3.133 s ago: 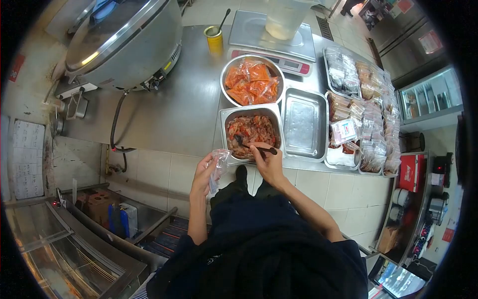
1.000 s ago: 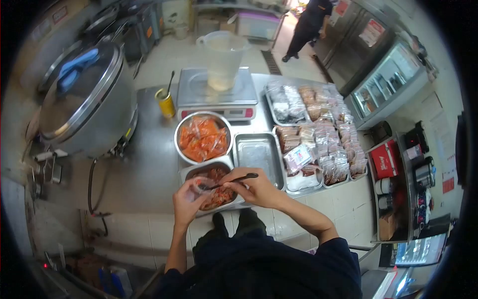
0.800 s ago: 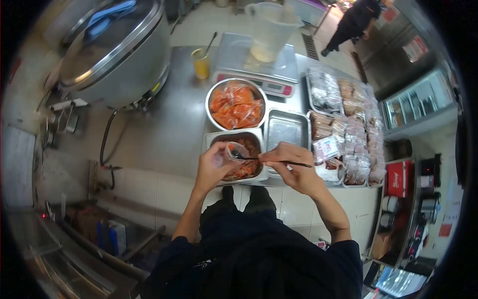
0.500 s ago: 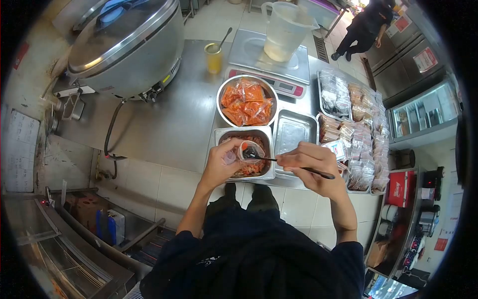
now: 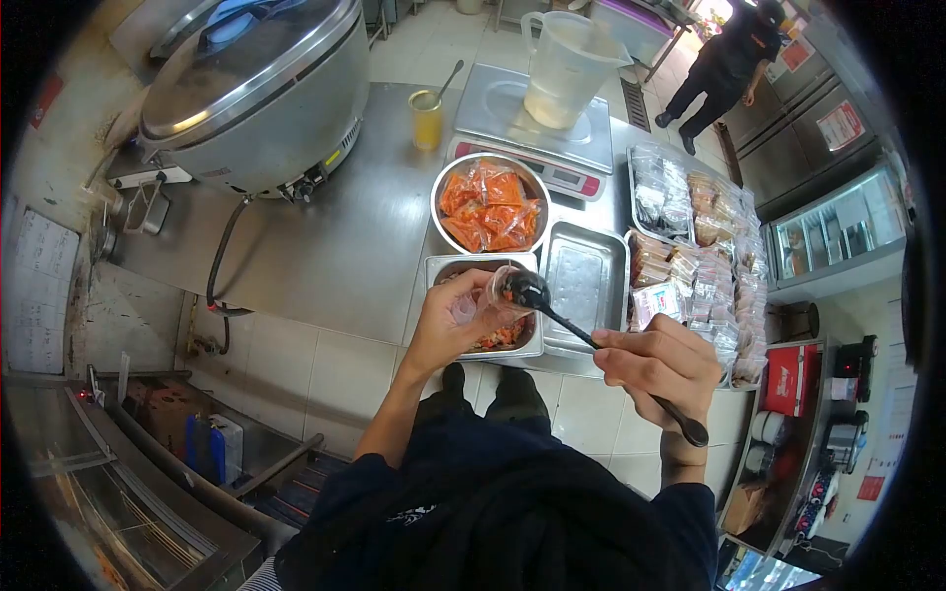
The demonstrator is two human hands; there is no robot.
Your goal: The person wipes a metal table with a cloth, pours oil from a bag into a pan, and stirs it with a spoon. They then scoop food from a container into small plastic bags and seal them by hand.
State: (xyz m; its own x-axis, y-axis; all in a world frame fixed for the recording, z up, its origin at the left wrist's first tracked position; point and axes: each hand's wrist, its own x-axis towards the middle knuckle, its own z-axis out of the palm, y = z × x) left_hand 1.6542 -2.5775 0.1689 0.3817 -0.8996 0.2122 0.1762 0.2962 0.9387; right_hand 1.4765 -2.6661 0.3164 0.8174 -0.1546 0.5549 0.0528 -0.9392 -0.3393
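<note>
My left hand (image 5: 445, 323) is closed around a small clear plastic cup (image 5: 506, 293), held over the front metal pan (image 5: 538, 342). Chopped orange-red food (image 5: 501, 338) lies in that pan, partly hidden by the hand. My right hand (image 5: 662, 372) grips the handle of a black spoon (image 5: 572, 328); the spoon's bowl is at the cup's mouth. Just behind the pan stands a round metal bowl (image 5: 437, 219) with bagged orange food (image 5: 490, 205) in it. To the right of both lies a shallow metal tray (image 5: 585, 268).
A large cooker (image 5: 266, 108) stands at the left. Behind the bowl are a yellow container (image 5: 427, 120) with a spoon and a scale (image 5: 481, 98) bearing a clear pitcher (image 5: 567, 74). Bagged portions (image 5: 714, 266) fill trays at the right. A person (image 5: 724, 69) stands far back.
My right hand has moved right and toward my body, drawing the spoon's bowl from inside the cup to its mouth. The cup is tilted more to the right. The person at the back has shifted slightly.
</note>
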